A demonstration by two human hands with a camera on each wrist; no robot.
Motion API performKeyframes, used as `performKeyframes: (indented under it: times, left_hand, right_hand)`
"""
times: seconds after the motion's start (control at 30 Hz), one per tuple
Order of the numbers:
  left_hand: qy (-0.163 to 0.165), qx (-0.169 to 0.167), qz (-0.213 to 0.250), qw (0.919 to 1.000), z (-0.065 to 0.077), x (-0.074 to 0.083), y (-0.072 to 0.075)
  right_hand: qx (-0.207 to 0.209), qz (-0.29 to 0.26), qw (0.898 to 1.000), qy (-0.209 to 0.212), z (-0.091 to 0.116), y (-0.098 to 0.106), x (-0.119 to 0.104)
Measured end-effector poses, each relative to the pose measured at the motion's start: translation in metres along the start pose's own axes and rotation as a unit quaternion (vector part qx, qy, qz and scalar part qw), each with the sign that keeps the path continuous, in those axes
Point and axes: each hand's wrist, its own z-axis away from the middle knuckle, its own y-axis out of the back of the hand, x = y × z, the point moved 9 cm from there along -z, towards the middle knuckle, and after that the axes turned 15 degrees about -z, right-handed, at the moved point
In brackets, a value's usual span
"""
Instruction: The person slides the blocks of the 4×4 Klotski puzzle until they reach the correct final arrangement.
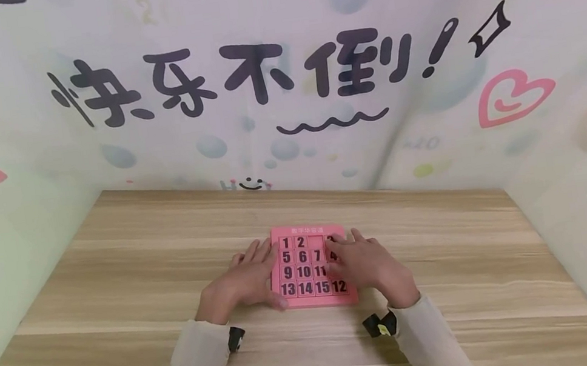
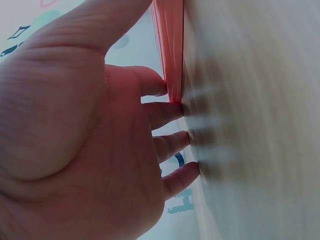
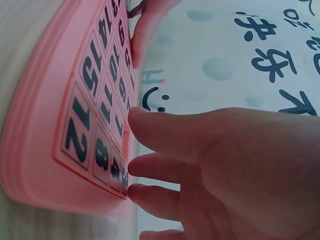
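A pink number sliding puzzle (image 1: 316, 303) lies flat on the table under both hands. In its top row, tiles 1 and 2 are at the left, an open slot (image 1: 315, 241) comes third, and tile 3 (image 3: 124, 176) fills the right end. Down the right column below it run 4, 8 and 12. My left hand (image 1: 250, 280) rests along the puzzle's left side, fingers extended, thumb by the lower left corner. My right hand (image 1: 363, 260) lies over the right side, its index fingertip at tile 3 and its thumb above the tiles near 11, covering tile 8 in the head view.
The wood-grain table (image 1: 118, 278) extends around the puzzle. A printed wall sheet (image 1: 246, 152) with black lettering and hearts rises behind the table's far edge. Pale side panels flank the table. Black bands (image 1: 236, 339) show at the sleeve cuffs.
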Motion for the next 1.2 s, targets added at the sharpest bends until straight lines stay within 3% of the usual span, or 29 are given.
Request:
performKeyframes:
  times: [1.2]
  left_hand:
    - [-0.003,0.006,0.002,1.0000,0.0004,-0.0003,0.0007]
  right_hand:
    - [0.009,0.014,1.000,0.003,-0.0039,-0.0014,-0.0018]
